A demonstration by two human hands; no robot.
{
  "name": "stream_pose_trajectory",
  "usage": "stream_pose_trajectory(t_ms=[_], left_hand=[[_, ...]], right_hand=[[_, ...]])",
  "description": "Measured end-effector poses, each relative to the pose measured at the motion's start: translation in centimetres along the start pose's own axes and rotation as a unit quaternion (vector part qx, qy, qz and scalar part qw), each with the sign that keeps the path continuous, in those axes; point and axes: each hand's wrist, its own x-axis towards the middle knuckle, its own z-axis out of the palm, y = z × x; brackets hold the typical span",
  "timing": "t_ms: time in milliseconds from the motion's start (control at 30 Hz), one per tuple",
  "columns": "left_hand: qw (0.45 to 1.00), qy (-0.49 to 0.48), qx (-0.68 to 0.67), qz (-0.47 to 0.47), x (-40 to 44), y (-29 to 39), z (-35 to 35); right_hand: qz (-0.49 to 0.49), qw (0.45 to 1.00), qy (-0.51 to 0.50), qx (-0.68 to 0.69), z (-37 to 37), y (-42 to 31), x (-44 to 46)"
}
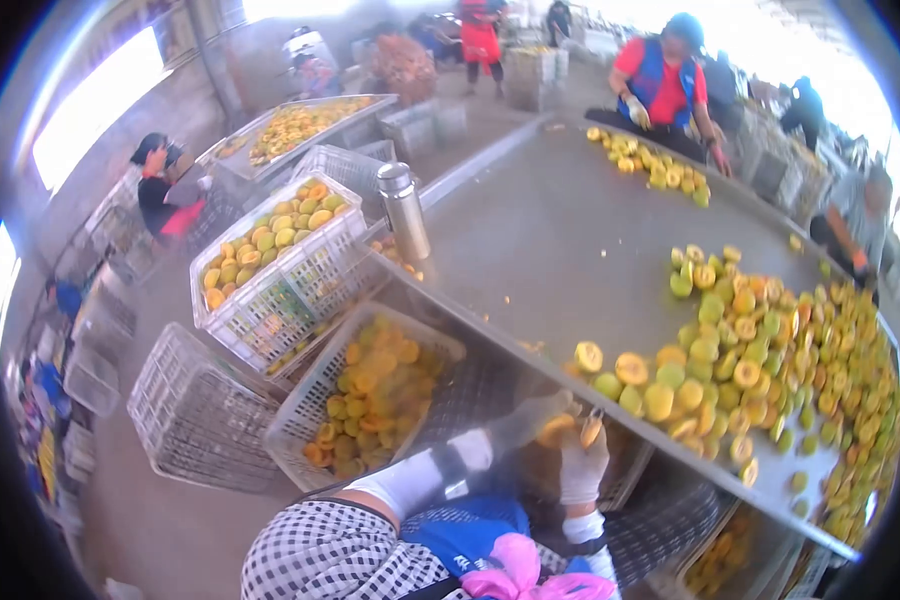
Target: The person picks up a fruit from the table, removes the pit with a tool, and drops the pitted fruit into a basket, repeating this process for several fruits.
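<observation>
My left hand [532, 418], in a greyish glove and blurred, reaches to the near edge of the metal table. A yellow-orange peach half [557, 430] is at its fingertips, and the fingers look closed on it. Close beside it, my right hand [582, 468] in a white glove is closed around a small tool [591, 428] with an orange-brown part and a shiny metal tip. Its exact kind is unclear. Several halved yellow-green peaches [658, 400] lie on the table just beyond my hands, some with the cut face up.
The metal table [570, 240] has a raised rim and bears a steel thermos [403, 212] at its left corner. Crates of peaches, including a low crate [365, 390] and a high one [270, 250], stand left. A worker [660, 85] stands across the table.
</observation>
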Motion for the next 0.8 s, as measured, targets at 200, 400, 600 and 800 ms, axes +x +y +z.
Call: stream_pose_trajectory(t_ms=[200,400,600,800], left_hand=[[0.980,0.069,0.174,0.072,-1.8,-1.5,2.3],[0.970,0.092,0.225,-0.007,-1.9,-0.8,2.9],[0.994,0.050,0.085,0.042,-1.1,-3.4,1.3],[0.988,0.085,-0.064,0.109,-1.2,0.5,0.7]], right_hand=[[0.030,0.999,-0.012,0.011,-0.5,-0.6,-0.4],[-0.023,0.998,-0.006,-0.059,-0.7,-0.5,-1.1],[-0.021,0.998,-0.007,-0.063,-0.6,-0.7,-1.7],[-0.006,0.983,-0.178,0.035,-1.7,1.1,-2.6]])
